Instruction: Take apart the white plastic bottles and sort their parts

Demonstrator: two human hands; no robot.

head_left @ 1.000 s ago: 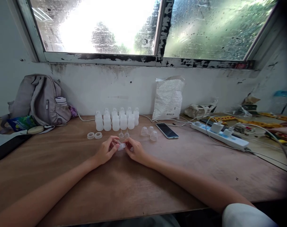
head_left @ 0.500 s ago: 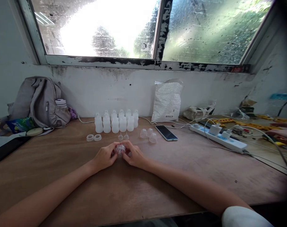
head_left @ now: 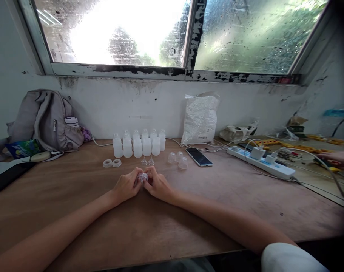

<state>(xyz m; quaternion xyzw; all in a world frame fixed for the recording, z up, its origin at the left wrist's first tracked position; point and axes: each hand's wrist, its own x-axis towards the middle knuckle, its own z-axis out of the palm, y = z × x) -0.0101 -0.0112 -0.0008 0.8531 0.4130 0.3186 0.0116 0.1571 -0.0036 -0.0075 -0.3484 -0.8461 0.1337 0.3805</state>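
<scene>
Fingers of the left hand (head_left: 125,186) and the right hand (head_left: 159,187) are closed on one clear plastic collar (head_left: 143,176) from opposite sides in the head view, gripping it between them just above the desk (head_left: 126,234) or on it; which, I cannot tell. Fingertips hide part of its rim. Just beyond the hands stand two clear teats (head_left: 151,163), wide base down, with milky baby bottles (head_left: 138,148) upright in a cluster behind them. Two pale rings (head_left: 116,163) lie side by side to the left. Three clear dome caps (head_left: 182,163) sit close together to the right, near a smartphone (head_left: 199,157). Farther right lies a white power strip (head_left: 276,169) with two chargers plugged in.
</scene>
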